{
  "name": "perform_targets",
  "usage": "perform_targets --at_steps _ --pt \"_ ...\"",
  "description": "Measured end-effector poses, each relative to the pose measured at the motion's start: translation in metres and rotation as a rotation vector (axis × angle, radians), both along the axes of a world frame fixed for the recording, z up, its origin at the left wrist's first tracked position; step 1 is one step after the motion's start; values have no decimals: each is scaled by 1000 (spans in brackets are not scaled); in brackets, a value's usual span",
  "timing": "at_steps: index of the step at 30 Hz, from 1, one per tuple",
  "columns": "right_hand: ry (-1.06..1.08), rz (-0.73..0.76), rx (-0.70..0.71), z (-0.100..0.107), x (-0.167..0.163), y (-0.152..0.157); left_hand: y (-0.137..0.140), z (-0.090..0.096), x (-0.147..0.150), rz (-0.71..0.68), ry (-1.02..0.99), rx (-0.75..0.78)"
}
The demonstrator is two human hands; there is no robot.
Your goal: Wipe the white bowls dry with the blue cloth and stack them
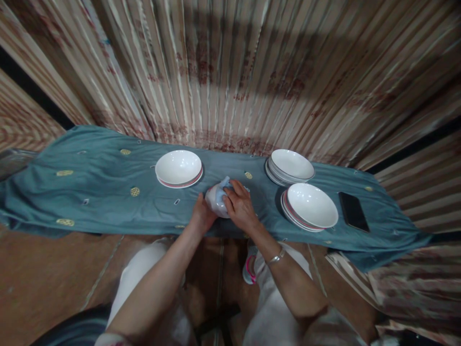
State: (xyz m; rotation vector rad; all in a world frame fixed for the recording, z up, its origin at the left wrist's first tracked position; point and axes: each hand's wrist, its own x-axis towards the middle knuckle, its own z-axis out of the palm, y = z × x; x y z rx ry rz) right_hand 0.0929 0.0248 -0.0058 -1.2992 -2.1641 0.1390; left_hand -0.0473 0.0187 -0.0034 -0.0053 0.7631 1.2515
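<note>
Between both hands, over the blue-green patterned tablecloth (108, 197) | round, shiny white bowl (212, 204) | left hand (203, 215) curled at its left side, holding it | right hand (240, 206) bent, holding soft light-blue cloth (220, 193) against it

Dim, muted indoor light, softly detailed throughout.
Small white glints dot the bowls (312, 205) right and left of centre; a broad shadow crosses the curtain (219, 72) from upper centre rightward; the upper-right corner darkens, and wide-angle distortion splays the folds toward both sides.
</note>
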Motion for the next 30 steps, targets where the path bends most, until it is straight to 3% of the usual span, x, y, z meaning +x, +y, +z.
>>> perform_targets --at_steps 7,16,23,30 --pt "-74 -93 -39 5 1 8 0 0 1 17 -7 4" --pt "-93 -103 -16 7 14 7 2 -4 1 -1 -36 34" --pt "-80 -51 19 14 24 -1 0 3 2 1 3 2" --pt "-7 94 48 11 25 -12 2 -1 0 -14 -10 9"
